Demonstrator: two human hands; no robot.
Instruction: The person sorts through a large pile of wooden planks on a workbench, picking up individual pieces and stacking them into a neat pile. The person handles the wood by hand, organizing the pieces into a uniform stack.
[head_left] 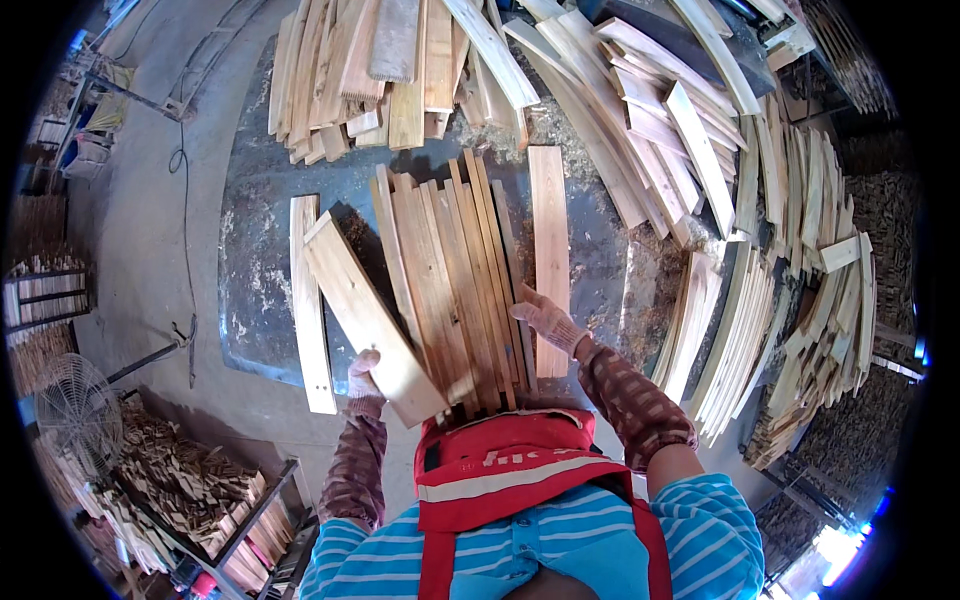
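Note:
My gloved left hand [365,378] is closed on the near part of a wide pale wooden board [370,318], which slants across the left side of a stack of boards [450,280]. My gloved right hand [548,318] is at the stack's right edge with its fingers stretched out toward the outermost board. Whether its fingertips touch that board is hard to make out. Just beyond this hand, a single flat board [549,240] lies on the dark table [262,250]. Another narrow board [312,300] lies to the left of the slanted one.
Loose piles of boards [400,60] cover the table's far side, with more planks [650,120] at the far right. Upright-looking rows of boards [735,340] stand right of me. A wire-caged fan [78,412] and a rack of wood pieces [190,480] are at the left.

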